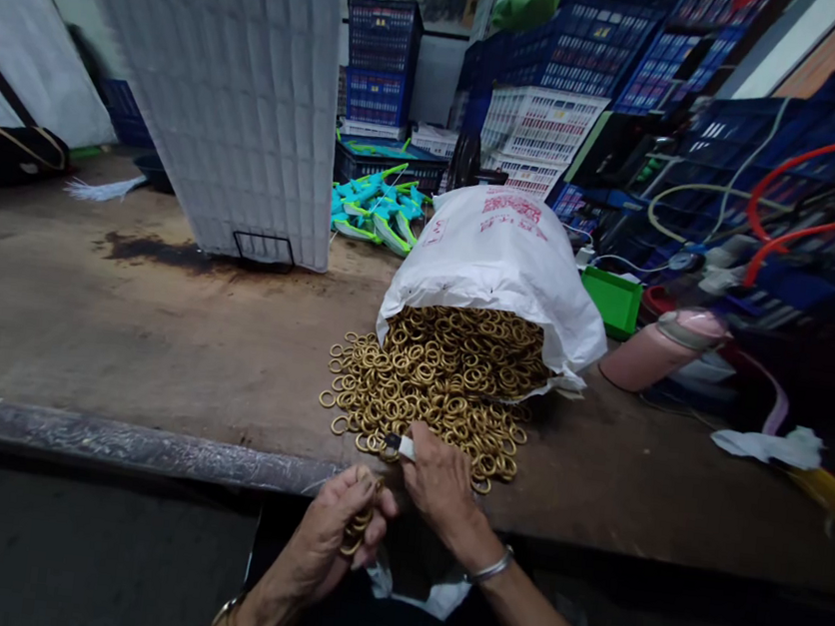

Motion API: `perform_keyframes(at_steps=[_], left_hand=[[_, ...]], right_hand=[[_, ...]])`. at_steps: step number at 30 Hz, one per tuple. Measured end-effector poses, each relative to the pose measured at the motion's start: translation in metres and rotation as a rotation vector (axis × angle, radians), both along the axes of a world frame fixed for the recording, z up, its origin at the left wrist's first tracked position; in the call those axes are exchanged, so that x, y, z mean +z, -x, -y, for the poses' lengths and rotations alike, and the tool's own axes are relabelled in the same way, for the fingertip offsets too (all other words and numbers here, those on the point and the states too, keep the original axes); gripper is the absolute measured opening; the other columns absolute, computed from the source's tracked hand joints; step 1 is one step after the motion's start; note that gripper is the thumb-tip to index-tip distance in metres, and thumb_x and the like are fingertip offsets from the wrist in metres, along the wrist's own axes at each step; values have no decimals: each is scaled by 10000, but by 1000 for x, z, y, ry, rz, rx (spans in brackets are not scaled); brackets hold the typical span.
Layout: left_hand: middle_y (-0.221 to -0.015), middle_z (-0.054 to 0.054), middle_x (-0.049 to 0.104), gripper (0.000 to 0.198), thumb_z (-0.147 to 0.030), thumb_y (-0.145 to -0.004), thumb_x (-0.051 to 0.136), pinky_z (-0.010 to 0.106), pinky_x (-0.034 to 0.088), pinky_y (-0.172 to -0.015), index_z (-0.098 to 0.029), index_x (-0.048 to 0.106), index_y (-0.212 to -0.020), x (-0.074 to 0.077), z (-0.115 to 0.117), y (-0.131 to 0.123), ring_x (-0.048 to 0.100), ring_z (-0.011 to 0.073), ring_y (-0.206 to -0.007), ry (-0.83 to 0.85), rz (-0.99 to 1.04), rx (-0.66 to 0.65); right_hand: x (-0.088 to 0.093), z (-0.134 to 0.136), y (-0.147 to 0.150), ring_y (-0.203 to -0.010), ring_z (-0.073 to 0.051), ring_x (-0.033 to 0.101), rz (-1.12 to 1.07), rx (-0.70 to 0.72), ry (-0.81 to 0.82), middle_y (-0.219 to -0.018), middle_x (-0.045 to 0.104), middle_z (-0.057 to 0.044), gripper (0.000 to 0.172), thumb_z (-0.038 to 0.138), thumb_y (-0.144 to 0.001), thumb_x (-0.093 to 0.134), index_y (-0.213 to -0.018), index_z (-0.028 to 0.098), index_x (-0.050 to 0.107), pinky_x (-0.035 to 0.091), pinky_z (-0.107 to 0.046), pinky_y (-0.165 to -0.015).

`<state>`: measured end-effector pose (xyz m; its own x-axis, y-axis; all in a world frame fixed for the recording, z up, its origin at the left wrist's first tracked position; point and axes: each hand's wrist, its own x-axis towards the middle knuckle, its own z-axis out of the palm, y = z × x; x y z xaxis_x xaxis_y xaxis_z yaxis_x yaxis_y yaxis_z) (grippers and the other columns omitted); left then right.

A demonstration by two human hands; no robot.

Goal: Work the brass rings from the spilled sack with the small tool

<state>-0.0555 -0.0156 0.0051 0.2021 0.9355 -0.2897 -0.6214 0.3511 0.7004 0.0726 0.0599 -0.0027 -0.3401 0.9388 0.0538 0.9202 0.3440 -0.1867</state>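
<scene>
Gold-coloured rings [445, 397] spill in a heap out of a white sack [500, 252] lying on its side, its mouth facing me. My left hand [332, 534], just off the table's front edge, is closed around several of the rings [357, 529]. My right hand [443, 482] is at the near edge of the heap, its fingers closed. From these fingers a small white piece with a black end [400, 445] sticks out to the left, over the rings. What kind of tool it is, I cannot make out.
On the wooden table [120, 339], a tall white ribbed panel [224, 90] stands in a black wire holder. Turquoise and green pieces [380, 210] lie behind the sack. To the right are a pink bottle [662, 349], a green tray [615, 300] and red hoses [773, 233]. Crates [545, 117] are stacked behind.
</scene>
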Motion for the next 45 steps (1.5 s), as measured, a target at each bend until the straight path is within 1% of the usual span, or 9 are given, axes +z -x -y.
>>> perform_keyframes(at_steps=[7,13,19,23,27,30,35,40,45], left_hand=[[-707,0,568,159,-276,-762,550,132,270,-324,-186,427,-807,-5,-1,4,440,52,-426,25,85,43],[-697,3,555,268,-218,-714,599,123,269,-339,-175,470,-945,-8,-6,9,481,65,-480,88,161,6],[-690,4,537,247,-276,-649,688,111,272,-363,-144,512,-762,-8,-15,8,513,71,-559,169,235,42],[-657,-8,531,254,-297,-650,691,118,289,-361,-144,491,-681,-10,-22,2,484,57,-520,119,89,107],[-573,-47,498,263,-406,-718,603,140,293,-345,-169,503,-771,-13,-25,-5,425,53,-430,20,-199,180],[-489,-74,464,286,-431,-720,585,149,272,-345,-171,530,-825,-9,-25,-8,371,47,-372,-35,-386,147],[-435,-77,445,239,-391,-707,595,163,274,-386,-158,543,-697,0,-24,-10,344,42,-364,-75,-487,193],[-470,-53,506,197,-356,-735,569,167,286,-406,-166,529,-703,0,-22,-13,380,54,-392,-106,-474,210],[-524,-51,498,228,-386,-736,565,155,283,-394,-165,514,-762,-4,-20,-14,369,42,-391,-33,-449,145]], right_hand=[[-8,-8,15,-632,-156,581,57,-21,33,-701,639,-48,127,118,-753,441,-827,180,524,201,-267,-523],[-1,-12,4,-605,-134,559,-18,-14,24,-670,625,-14,126,137,-742,451,-826,198,522,195,-253,-517],[4,-14,-13,-551,-122,502,-257,15,60,-612,556,15,170,147,-789,375,-849,209,521,251,-224,-527],[9,-5,-19,-553,-112,460,-508,120,199,-609,492,33,150,221,-831,345,-745,211,467,307,-208,-543],[11,4,-22,-576,-107,444,-556,208,303,-632,497,32,116,209,-818,376,-756,205,475,319,-210,-561],[12,8,-21,-566,-99,432,-590,236,364,-624,499,36,97,216,-812,406,-772,198,491,317,-208,-553],[13,13,-10,-536,-85,442,-832,127,558,-548,490,39,256,351,-847,387,-670,183,463,338,-197,-539],[5,17,-2,-359,-41,232,-1123,-64,866,-517,435,75,330,494,-813,381,-690,191,417,170,-180,-352],[4,12,-5,-417,-53,304,-1061,-120,706,-494,401,75,289,440,-775,443,-639,186,421,250,-179,-412]])
